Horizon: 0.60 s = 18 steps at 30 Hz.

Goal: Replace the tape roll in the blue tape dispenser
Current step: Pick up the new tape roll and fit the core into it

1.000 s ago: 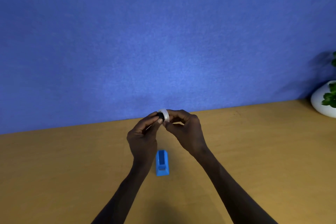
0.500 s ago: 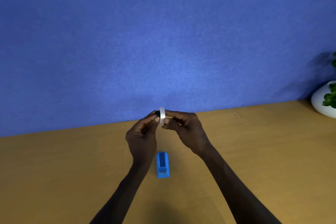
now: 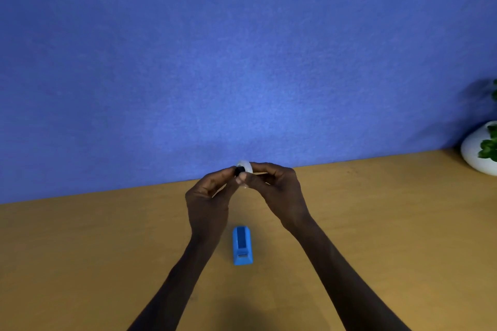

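Tape roll: a small translucent white tape roll [image 3: 245, 167] is held in the air above the back part of the bench, between both hands. Its flat face is turned toward the left hand, so its axis runs roughly left to right.
Black hub: a small black hub [image 3: 239, 170] sits at the roll's left face, at the centre hole.
Left hand: the left hand [image 3: 208, 196] has its fingertips closed on the black hub.
Right hand: the right hand [image 3: 279, 191] pinches the roll's rim between thumb and fingers.
Blue tape dispenser: the blue tape dispenser [image 3: 242, 245] stands on the wooden bench [image 3: 80, 263], nearer the front edge than the hands and between the two forearms, touched by neither. Its long axis runs front to back; the open dark slot faces up.
Back right corner: a white plant pot [image 3: 474, 149] with green leaves [image 3: 489, 146].
Backdrop: a blue wall [image 3: 242, 48] behind the bench's back edge.
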### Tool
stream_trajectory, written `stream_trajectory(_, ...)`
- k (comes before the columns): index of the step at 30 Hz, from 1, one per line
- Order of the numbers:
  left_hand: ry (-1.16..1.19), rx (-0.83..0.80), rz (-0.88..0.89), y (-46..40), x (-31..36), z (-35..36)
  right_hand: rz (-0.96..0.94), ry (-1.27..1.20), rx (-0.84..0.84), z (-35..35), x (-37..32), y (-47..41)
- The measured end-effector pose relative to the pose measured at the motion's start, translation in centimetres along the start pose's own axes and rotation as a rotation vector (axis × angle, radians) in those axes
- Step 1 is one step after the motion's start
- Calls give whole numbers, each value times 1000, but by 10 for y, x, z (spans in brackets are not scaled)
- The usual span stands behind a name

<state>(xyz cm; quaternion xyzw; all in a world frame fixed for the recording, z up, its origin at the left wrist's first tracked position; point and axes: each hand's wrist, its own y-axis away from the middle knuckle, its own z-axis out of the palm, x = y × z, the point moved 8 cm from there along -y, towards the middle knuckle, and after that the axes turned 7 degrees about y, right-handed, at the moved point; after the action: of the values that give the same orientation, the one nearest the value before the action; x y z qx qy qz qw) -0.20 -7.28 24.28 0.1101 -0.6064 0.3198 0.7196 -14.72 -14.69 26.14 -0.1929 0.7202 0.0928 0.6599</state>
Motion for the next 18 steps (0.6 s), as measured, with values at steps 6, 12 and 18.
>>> stream_trajectory(6,320,-34,-362,-4,-26,-2,21,-28,-8,2,4,-2)
stream_trajectory(12,375,-117,-434,-1,-27,0,24,50,-42,1,4,-3)
stream_trajectory(18,317,-99,-404,-1,-27,-5,13,75,-98,2,0,-1)
